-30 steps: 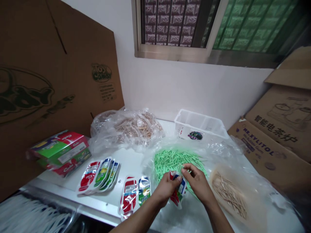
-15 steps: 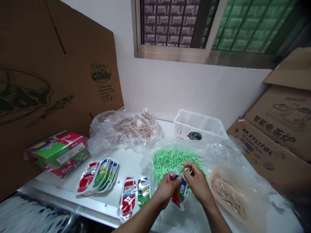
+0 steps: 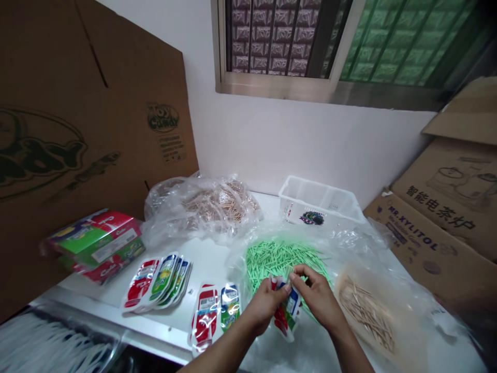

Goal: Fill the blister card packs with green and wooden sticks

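White table: before green sticks, a printed packet is pinched by the left hand; the right hand has been drawn in to its top, apparently for two-handed work; its grip cannot be told.

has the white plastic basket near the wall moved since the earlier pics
No. Judged against the window frame, the white plastic basket sits in the same place, with no visible shift either way.
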